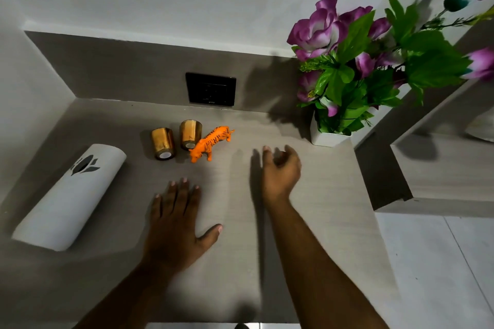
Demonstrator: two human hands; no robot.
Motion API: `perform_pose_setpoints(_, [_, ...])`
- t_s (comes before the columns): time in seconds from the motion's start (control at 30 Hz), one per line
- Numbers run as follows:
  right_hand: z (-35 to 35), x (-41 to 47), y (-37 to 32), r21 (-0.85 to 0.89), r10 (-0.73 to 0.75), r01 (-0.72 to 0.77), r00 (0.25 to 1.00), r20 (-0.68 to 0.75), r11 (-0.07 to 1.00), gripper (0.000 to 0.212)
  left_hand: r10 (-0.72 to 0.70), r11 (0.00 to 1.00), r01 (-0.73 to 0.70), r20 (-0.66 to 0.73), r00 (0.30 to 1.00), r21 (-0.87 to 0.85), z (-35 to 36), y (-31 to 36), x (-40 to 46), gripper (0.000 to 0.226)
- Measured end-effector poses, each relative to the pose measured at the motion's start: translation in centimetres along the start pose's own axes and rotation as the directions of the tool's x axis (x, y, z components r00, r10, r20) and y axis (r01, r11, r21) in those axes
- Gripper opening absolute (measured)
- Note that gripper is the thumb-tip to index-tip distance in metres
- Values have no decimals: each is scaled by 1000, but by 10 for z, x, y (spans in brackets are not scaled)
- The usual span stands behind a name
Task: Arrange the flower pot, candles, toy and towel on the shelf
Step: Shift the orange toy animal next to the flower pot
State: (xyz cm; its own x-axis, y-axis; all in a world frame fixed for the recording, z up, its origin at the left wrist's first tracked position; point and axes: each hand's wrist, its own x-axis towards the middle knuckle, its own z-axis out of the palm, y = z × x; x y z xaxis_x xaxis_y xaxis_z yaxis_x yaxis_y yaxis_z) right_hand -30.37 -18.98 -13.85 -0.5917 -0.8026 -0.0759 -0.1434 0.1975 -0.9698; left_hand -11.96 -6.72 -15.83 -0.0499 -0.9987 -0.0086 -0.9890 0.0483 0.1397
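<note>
The grey wood-grain desk [307, 235] fills most of what I can see, running back to a low panel of the same colour against a pale wall. At its right edge a stepped shelf [441, 168] of matching wood rises and carries on out of view.

In the far right corner, up against the shelf, stands the flower pot [327, 137], a small white square planter. The purple and white flowers and broad green leaves spread high and wide above it, some stems reaching over the shelf.

On the left side of the desk lies the towel [69, 196], rolled into a white cylinder with a dark flower motif on top, set on a slant well apart from everything else.

The left hand [177, 224] lies flat, palm down on the desk in the near middle, fingers spread and thumb out to the side, holding nothing. The right hand [280, 169] hovers just beyond it to the right, fingers loosely curled and parted, empty, between the toy and the pot.

A black switch plate [211, 89] sits in the back panel.

Near the middle, toward the back, two gold candles [163, 143] stand close together. The toy [211, 143], an orange striped tiger, stands just beside the right-hand candle; whether they touch I cannot tell.
</note>
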Motion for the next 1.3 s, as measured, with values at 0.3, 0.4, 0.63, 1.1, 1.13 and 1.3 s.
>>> perform_pose_setpoints(0.3, [72, -15, -42, -202, 249, -196, 927, 280, 959, 62, -33, 999, 33, 42, 999, -12, -1, -1, 3, 98])
perform_pose_setpoints(0.4, [77, -15, -41, -269, 306, -229, 905, 295, 935, 66, -27, 999, 28, 35, 999, -21, -1, -1, 3, 99])
perform_pose_setpoints(0.63, [85, -16, -54, -188, 406, -360, 820, 404, 914, 38, -22, 1000, 22, 40, 999, -12, -1, -2, 4, 100])
perform_pose_setpoints(1.1, [-5, 59, -52, -104, 418, -407, 853, 314, 908, 33, -13, 1000, 14, 30, 999, -25, 0, -6, 12, 98])
perform_pose_setpoints(1.13, [-11, 65, -53, -89, 411, -404, 858, 307, 910, 33, -13, 1000, 14, 30, 999, -28, 1, -6, 11, 98])
perform_pose_setpoints(1.3, [-17, 86, -58, -53, 372, -374, 878, 301, 926, 31, -8, 1000, 8, 41, 999, -18, 1, -6, 12, 100])
